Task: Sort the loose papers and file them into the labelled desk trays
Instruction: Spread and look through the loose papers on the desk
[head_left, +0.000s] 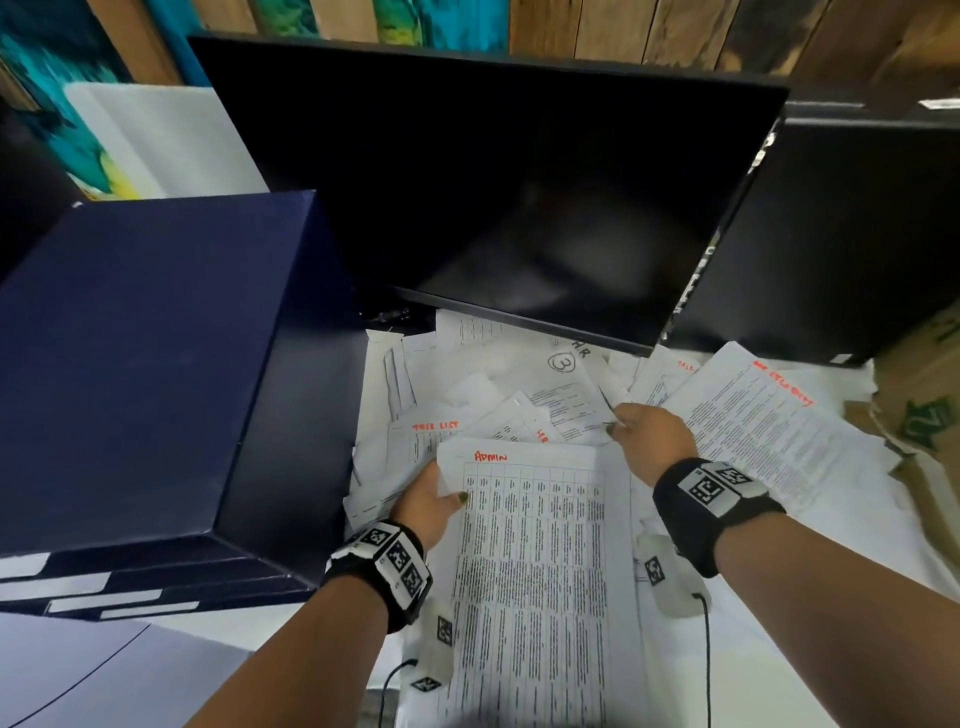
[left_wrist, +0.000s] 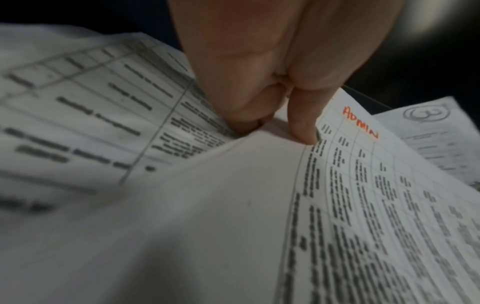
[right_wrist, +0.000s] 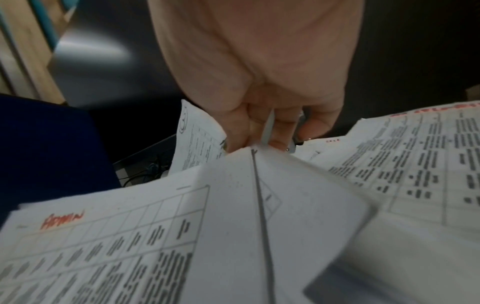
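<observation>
Nearest me, my left hand (head_left: 423, 501) pinches the ADMIN sheet (head_left: 540, 571) at its upper left corner, thumb on the printed face and the other fingers curled beneath; the left wrist view confirms this. The sheet lies on top of the paper pile (head_left: 467, 395), directly in front of the monitor (head_left: 493, 197). My right hand (head_left: 652, 439) is at the sheet's upper right corner, fingers curled and pinching paper edges; the right wrist view shows thin sheets clamped between the fingers, but I cannot tell for certain which sheets.

Assessment: the sheet is light, thin and limp. It sags between grips and will crease or tear under a pull. I judge the two top corners the sound holds, keeping it taut and level.

Left of the monitor stands the dark blue tray unit (head_left: 145, 364), its white label strips facing me. Beyond the ADMIN sheet, under the monitor's lower edge, lies a page marked with a circled 3 (head_left: 563, 362).
</observation>
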